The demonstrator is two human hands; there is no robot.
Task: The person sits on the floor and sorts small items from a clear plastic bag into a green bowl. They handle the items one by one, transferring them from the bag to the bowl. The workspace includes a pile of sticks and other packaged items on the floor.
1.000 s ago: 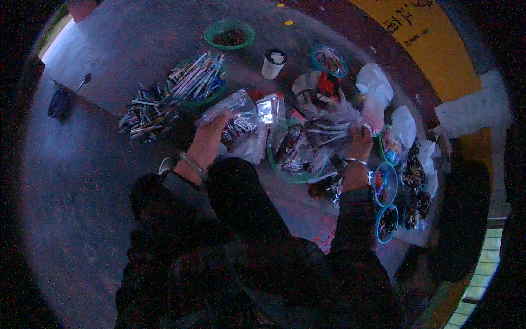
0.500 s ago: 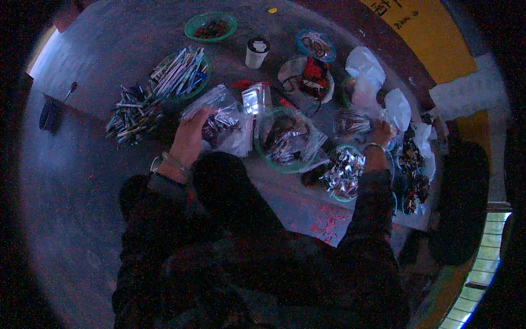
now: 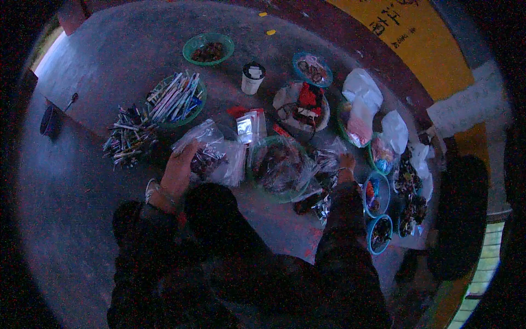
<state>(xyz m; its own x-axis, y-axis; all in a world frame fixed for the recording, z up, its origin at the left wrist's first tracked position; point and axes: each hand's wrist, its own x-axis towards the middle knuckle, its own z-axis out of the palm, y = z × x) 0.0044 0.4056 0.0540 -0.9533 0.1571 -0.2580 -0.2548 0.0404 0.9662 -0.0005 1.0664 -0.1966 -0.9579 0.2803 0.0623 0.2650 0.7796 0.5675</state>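
Spreading across most of the frame is a grey concrete floor (image 3: 126, 49), dim and bluish, bordered at the upper right by a dark red strip and a yellow painted band (image 3: 438, 38). Small goods lie on it in a loose arc: a green bowl (image 3: 208, 48) at the upper centre, a white cup with a dark lid (image 3: 252, 78) just right of it, a green basket of pens (image 3: 176, 100) left of centre, and a loose heap of pens (image 3: 127, 137) further left. A round tray with red items (image 3: 302, 105) sits right of centre, white plastic bags (image 3: 361, 96) lie beyond it, and small blue bowls (image 3: 377, 193) stand at the right. The left hand (image 3: 179, 170), left of centre, rests with fingers curled on the edge of a clear plastic bag of dark pieces (image 3: 212, 159), which lies just to its right on the floor. The right hand (image 3: 346, 162), right of centre, reaches into crumpled clear plastic wrap (image 3: 327, 160); whether it grips or only touches cannot be told. Between the two hands sits a green bowl covered with clear plastic (image 3: 279, 167), close to both but touched by neither. The person's dark sleeves fill the lower middle of the frame.
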